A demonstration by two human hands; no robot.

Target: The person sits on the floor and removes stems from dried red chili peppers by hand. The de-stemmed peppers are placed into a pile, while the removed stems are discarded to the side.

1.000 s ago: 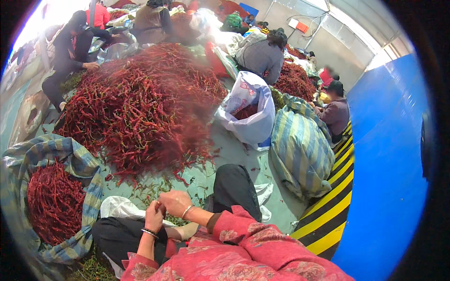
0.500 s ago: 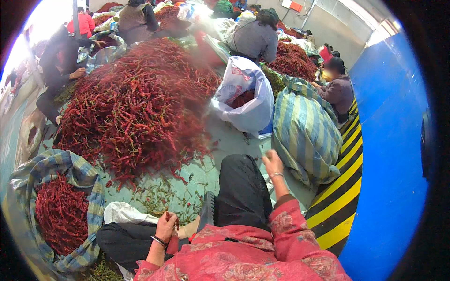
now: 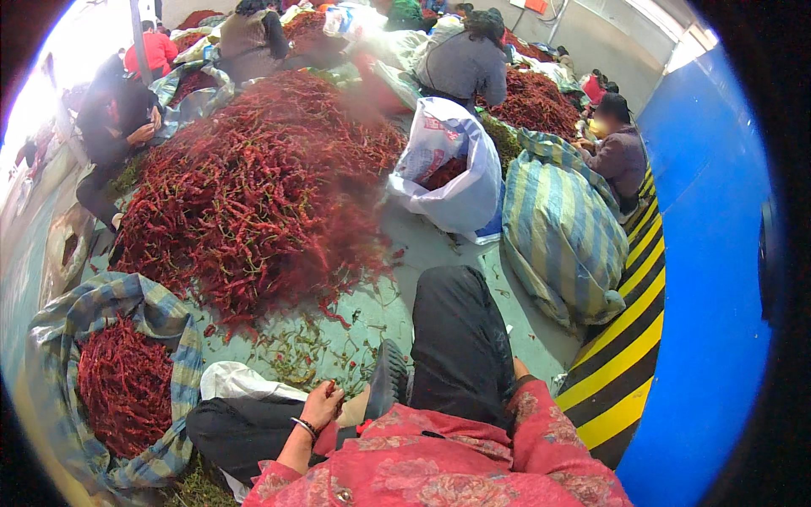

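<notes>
My left hand (image 3: 321, 407) is closed near my lap, and a dark red chili pepper (image 3: 330, 389) shows between its fingertips. Only the wrist side of my right hand (image 3: 520, 369) shows beside my raised knee; the leg hides its fingers. Ahead of me spreads a large pile of red chili peppers (image 3: 245, 198) with green stems. On my left stands an open plaid sack (image 3: 63, 338) of red chilies (image 3: 125, 389). Loose green stems (image 3: 296, 351) lie on the floor between my left hand and the pile.
A white sack (image 3: 481, 182) with chilies inside stands ahead, next to a full striped sack (image 3: 562, 232). A yellow-black striped edge (image 3: 612, 380) runs along the blue surface (image 3: 701, 279) at right. Several people sit around other chili piles; one person (image 3: 118, 127) is at far left.
My right hand has dropped from beside the striped sack to behind my knee. My left hand stays near my lap with the chili. The view has shifted slightly.
</notes>
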